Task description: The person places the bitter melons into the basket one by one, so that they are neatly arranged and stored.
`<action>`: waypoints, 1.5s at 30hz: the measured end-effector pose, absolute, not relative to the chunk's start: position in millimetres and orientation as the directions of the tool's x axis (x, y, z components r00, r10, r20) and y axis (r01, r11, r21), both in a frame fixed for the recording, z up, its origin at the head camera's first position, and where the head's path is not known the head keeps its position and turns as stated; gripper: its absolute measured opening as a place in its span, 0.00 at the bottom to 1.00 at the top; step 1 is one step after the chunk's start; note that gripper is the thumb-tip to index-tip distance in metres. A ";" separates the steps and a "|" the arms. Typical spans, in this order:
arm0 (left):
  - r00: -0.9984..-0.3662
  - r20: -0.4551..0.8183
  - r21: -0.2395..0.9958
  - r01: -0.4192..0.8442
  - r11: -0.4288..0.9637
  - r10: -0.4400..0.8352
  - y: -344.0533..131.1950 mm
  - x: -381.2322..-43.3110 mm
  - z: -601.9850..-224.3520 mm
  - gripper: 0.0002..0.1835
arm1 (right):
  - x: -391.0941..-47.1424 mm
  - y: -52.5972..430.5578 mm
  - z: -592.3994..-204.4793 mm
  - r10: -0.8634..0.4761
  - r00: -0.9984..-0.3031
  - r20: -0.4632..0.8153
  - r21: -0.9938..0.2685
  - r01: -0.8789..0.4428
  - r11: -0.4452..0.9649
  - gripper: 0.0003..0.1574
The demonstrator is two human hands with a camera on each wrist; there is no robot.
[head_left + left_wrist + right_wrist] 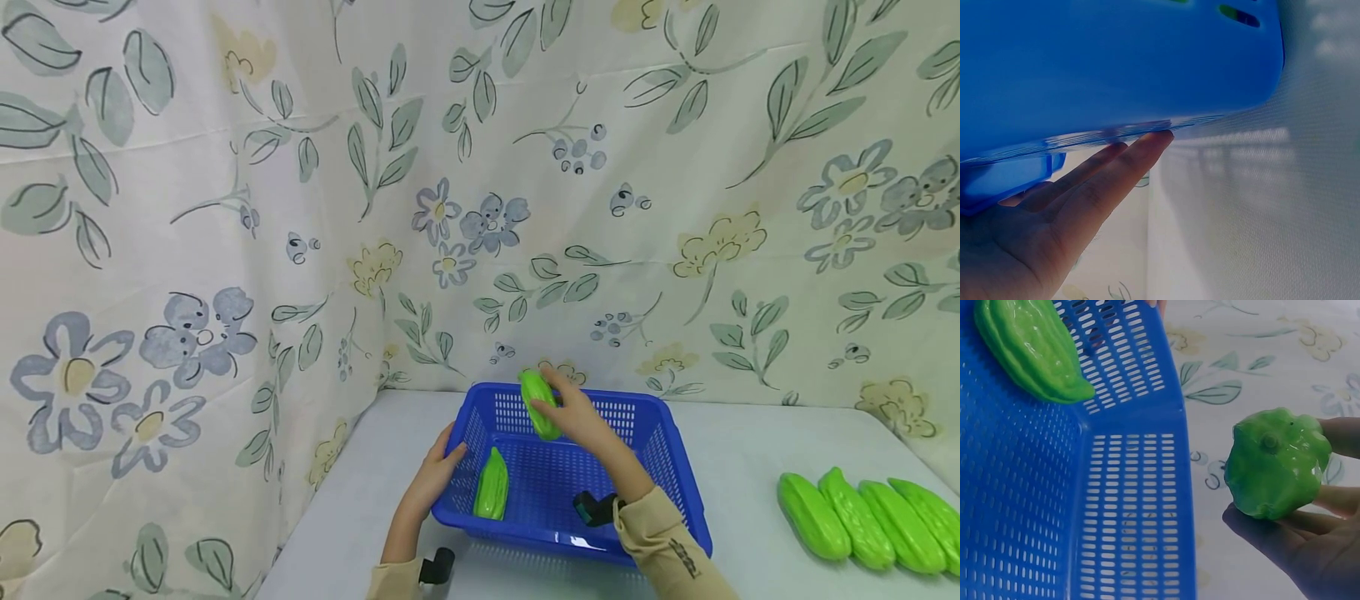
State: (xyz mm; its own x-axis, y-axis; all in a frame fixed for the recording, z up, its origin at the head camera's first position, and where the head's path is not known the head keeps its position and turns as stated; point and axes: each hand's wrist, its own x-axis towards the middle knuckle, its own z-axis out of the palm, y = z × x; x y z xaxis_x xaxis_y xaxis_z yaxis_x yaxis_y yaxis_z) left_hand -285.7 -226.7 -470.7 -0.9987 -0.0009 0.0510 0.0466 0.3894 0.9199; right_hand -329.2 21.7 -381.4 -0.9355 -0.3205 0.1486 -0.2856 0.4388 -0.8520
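Note:
My right hand grips a bright green, ridged bitter melon between thumb and fingers, raised over the far part of a blue plastic basket. In the right wrist view, the blunt end of this bitter melon faces the camera, beside the basket wall. A second bitter melon lies inside the basket along its left side. My left hand holds the basket's left rim, thumb on top. From below, the left wrist view shows the fingers stretched against the basket's outside.
Several more bitter melons lie side by side on the white table, right of the basket. A floral curtain hangs behind the table and along its left. Dark wrist cameras sit at both cuffs.

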 end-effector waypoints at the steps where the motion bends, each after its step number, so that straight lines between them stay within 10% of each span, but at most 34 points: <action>1: -0.999 0.052 0.920 0.047 0.390 0.000 -226.8 -285.9 -470.8 0.31 | -329.8 21.2 -382.4 -0.320 -0.936 0.147 -0.850 -0.285 0.443 0.40; 45: -0.998 0.066 0.922 0.064 0.381 0.007 -226.8 -284.4 -470.8 0.31 | -336.4 4.1 -401.0 -0.398 -0.916 0.053 -0.744 -0.302 0.596 0.34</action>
State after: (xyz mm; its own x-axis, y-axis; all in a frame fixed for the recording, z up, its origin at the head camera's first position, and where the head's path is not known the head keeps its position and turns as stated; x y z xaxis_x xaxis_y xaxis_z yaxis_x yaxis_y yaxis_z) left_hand -284.4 -226.8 -470.8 -0.9978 0.0073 0.0660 0.0638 0.3809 0.9224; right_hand -336.4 4.1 -401.0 -0.9158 -0.3982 0.0532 -0.3024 0.5963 -0.7436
